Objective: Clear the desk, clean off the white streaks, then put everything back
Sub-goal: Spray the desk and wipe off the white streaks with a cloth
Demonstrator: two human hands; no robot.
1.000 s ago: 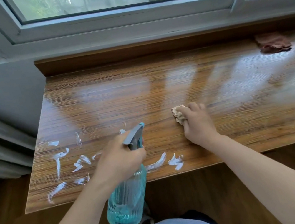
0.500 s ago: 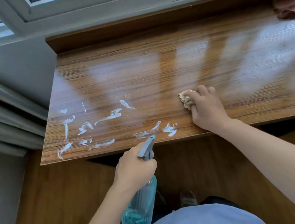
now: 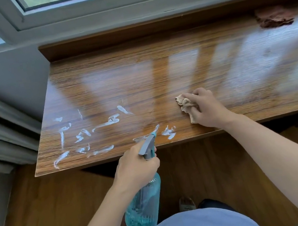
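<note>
1. Fingers of the right hand (image 3: 205,108) curl over a crumpled tan rag (image 3: 186,105) and press it flat to the desk (image 3: 159,83); the rag pokes out to the left of the knuckles and under the palm.
2. Left hand (image 3: 137,169) is wrapped round the neck of a spray bottle (image 3: 143,206), with the grey trigger head (image 3: 147,145) sticking out past the fingers. Whether a finger sits on the trigger I cannot tell.
3. White streaks (image 3: 88,134) lie on the desk's near-left part, spread from its left edge across to a last smear (image 3: 169,132) by the front edge.
4. Key relation: the streaks all lie to the left of the rag. The nearest smear sits just left of and a little nearer the front edge than the rag hand; the main cluster is well apart, further left.
5. The nozzle points up and away from the body, its tip over the front edge just beside that nearest smear, so the bottle hand is the closer of the two to the marks.
6. The streaks scatter in a band whose long axis runs left to right along the front of the desk, so I judge wiping will call for a leftward sweep of the rag along that line.
7. A reddish-brown cloth (image 3: 274,18) rests at the far right corner, well apart from both hands.
8. My judgement: clearing is done, cleaning barely begun, since the streaks look untouched.
</note>
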